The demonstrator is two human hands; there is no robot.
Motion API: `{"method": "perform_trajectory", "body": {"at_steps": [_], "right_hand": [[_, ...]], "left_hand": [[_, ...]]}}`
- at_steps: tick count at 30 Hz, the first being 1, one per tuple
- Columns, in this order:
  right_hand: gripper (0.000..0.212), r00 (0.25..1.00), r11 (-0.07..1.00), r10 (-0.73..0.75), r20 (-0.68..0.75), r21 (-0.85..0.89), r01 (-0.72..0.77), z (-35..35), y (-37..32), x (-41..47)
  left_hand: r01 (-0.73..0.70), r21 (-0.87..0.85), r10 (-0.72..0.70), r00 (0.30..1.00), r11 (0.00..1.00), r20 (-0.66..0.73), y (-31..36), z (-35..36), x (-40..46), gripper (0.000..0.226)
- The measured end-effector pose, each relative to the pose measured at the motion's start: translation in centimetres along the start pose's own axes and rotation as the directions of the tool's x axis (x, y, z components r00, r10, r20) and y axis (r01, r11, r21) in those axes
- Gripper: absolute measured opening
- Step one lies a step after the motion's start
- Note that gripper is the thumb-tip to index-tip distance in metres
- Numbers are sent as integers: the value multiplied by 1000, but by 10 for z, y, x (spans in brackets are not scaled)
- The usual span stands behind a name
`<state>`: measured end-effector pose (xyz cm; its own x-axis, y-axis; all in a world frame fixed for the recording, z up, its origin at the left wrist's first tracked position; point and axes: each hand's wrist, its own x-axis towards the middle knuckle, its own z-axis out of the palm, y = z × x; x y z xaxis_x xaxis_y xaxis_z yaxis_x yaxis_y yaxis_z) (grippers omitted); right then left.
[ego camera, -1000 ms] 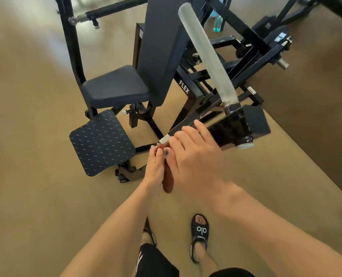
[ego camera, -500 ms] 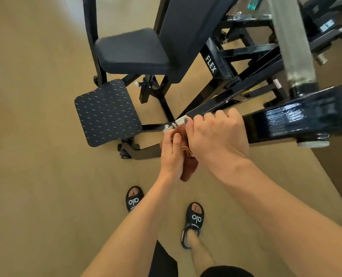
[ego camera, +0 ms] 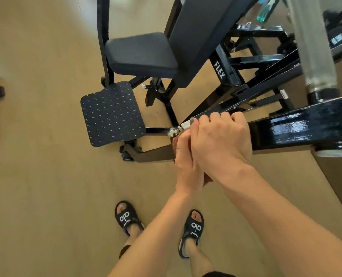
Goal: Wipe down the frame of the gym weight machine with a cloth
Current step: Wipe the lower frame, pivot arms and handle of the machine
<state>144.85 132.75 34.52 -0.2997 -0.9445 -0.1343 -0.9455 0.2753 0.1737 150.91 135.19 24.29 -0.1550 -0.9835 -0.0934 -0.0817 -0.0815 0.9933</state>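
Note:
The gym machine's glossy black frame arm (ego camera: 298, 126) runs in from the right and ends in a silver tip with a chrome pin (ego camera: 173, 132). My right hand (ego camera: 222, 140) has its fingers curled over the top of this arm near the end. Just below and left of it, my left hand (ego camera: 186, 162) holds a rust-brown cloth (ego camera: 207, 180) against the arm's underside. The two hands hide most of the cloth; only a sliver shows between the wrists.
The black seat (ego camera: 140, 54) and back pad (ego camera: 202, 31) stand behind the hands, with a studded footplate (ego camera: 110, 112) on the floor at left. A knurled steel bar (ego camera: 314, 47) rises at right. A teal bottle (ego camera: 265, 11) lies far back. My sandalled feet (ego camera: 194, 226) stand on tan flooring.
The view has moved closer and lower over the arm. My right hand has curled down over the arm's end, and my left hand with the cloth has slid underneath it.

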Motion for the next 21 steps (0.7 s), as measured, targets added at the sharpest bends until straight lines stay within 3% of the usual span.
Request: {"method": "perform_trajectory", "body": {"at_steps": [2, 4, 7, 10, 13, 15, 18, 21], "right_hand": [[62, 998, 999, 36, -48, 31, -35, 0, -5, -2], [60, 998, 999, 36, -42, 38, -35, 8, -16, 0], [56, 989, 999, -44, 141, 25, 40, 38, -46, 2], [50, 979, 997, -82, 189, 13, 81, 72, -72, 9], [50, 991, 999, -44, 123, -12, 46, 95, -89, 10], [43, 997, 998, -59, 54, 6, 58, 110, -100, 13], [34, 990, 990, -136, 23, 37, 135, 145, -122, 17], [31, 978, 966, -204, 36, -156, 207, 178, -136, 24]], "left_hand": [[-53, 83, 51, 998, 995, 24, -20, -8, 7, 58], [3, 91, -5, 1000, 996, 16, -53, -25, 17, 49], [12, 237, -15, 1000, 971, 10, -95, -48, 23, 48], [48, 231, -71, 993, 972, 94, -122, -55, 26, 60], [56, 178, -68, 996, 982, 64, -130, -62, 30, 71], [-20, 247, -1, 996, 969, 85, -155, -67, 37, 70], [-138, 482, 80, 987, 865, 137, -211, -83, 58, 54], [-110, 439, 120, 993, 892, 4, -246, -97, 70, 10]]}}
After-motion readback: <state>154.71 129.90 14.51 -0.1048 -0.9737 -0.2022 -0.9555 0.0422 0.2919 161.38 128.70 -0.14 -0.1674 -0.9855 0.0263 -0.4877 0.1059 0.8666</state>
